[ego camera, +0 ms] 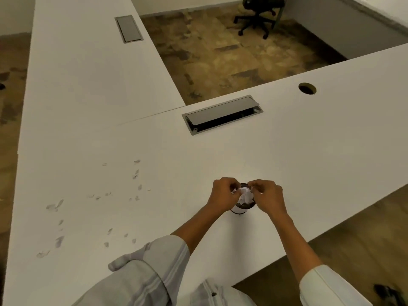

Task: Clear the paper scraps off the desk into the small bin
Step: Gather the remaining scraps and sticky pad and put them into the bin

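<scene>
A small round bin with a dark rim and a white wall stands on the white desk near its front edge. Directly over the bin, my left hand and my right hand both pinch a crumpled white piece of paper between curled fingers. Several small paper scraps lie scattered over the desk to the left of the bin, among them the scraps further back and the scraps near the left edge.
A grey cable hatch with its flap ajar sits behind the bin, and a round cable hole lies to its right. A second hatch is on the far desk wing. A black office chair stands on the floor beyond.
</scene>
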### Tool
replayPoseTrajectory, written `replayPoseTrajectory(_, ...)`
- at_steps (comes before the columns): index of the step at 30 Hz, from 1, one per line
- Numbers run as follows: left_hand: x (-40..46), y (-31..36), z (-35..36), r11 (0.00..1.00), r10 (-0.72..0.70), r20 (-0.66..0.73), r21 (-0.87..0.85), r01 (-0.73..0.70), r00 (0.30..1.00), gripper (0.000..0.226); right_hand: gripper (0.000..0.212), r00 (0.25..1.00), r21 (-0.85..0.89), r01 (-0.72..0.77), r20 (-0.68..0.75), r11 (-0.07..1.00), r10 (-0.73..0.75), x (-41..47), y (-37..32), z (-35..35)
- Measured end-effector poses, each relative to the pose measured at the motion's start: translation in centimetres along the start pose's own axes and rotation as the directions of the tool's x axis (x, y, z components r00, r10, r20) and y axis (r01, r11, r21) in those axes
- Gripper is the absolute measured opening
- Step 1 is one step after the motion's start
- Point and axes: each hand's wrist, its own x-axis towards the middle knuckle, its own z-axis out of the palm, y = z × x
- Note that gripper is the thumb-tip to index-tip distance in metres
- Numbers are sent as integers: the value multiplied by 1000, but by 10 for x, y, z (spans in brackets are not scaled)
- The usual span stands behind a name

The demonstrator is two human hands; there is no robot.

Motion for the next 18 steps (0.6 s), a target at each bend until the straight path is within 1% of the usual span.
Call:
replayPoseTrajectory(2, 6, 5, 9, 1000, -17, 78, 26, 15, 997, 21, 24, 1000, -43, -5, 22, 999, 6, 3, 5, -6)
replayPoseTrajectory(4, 7, 4, 11, 998, -60, 127, 16, 58, 990, 35, 27, 1000, -48, -16, 19, 999, 17, 5, 10, -14)
replayPoseTrajectory(7, 5, -7, 4, 987, -110, 211, -88, 131, 971, 53, 33, 999, -15, -29, -25, 999, 29, 3, 14, -28)
replayPoseTrajectory(9, 1, -18, -6, 978, -120, 229, -141, 155, 966, 59, 34, 998, 24, -13, -60, 1000, 14, -2, 15, -32)
replayPoseTrajectory(11, -6, -31, -21, 977, -132, 186, -142, 160, 974, 58, 28, 996, 33, 45, -75, 998, -43, -9, 12, -30)
replayPoseTrajectory(13, -15, -47, -38, 977, -161, 107, -123, 174, 981, 54, 22, 991, 27, 123, -55, 992, -121, -16, 5, -23)
replayPoseTrajectory(15, -28, -66, -57, 977, -190, 35, -91, 193, 981, 50, 20, 985, 61, 171, -14, 983, -170, -23, -7, -10)
replayPoseTrajectory(18, -51, -99, -85, 973, -231, -55, -28, 230, 971, 49, 18, 978, 104, 194, 62, 975, -201, -30, -24, 19)
